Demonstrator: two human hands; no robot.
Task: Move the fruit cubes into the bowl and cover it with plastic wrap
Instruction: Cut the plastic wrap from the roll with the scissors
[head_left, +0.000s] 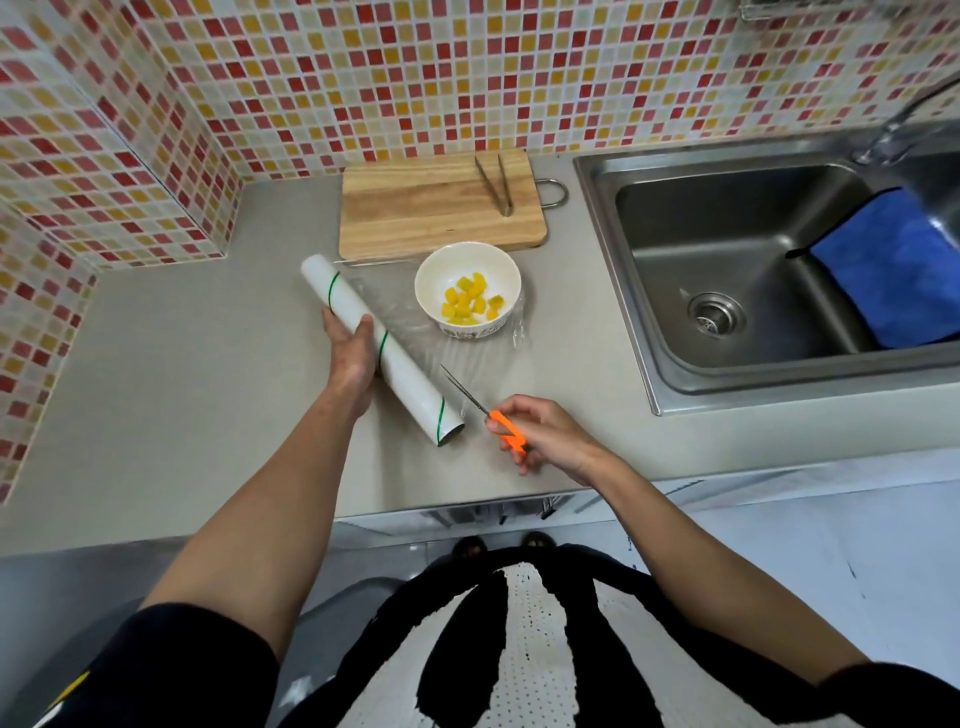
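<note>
Fruit cubes (469, 301), yellow, lie inside the white bowl (467, 291), which stands on the table (182, 364) just in front of a wooden cutting board (415, 208). Metal tongs (496, 183) rest on the board's right part. A clear sheet of plastic wrap (457, 358) is spread flat on the table under and around the bowl, running back to the roll (382, 349) that lies slanted to the bowl's left. The left hand (353, 358) is clasped around the middle of the roll. The right hand (545, 434) grips orange-handled scissors (485, 410), their blades slightly parted at the near edge of the sheet beside the roll. A sink (727, 260) holding a blue cloth (893, 265) sits to the right.
</note>
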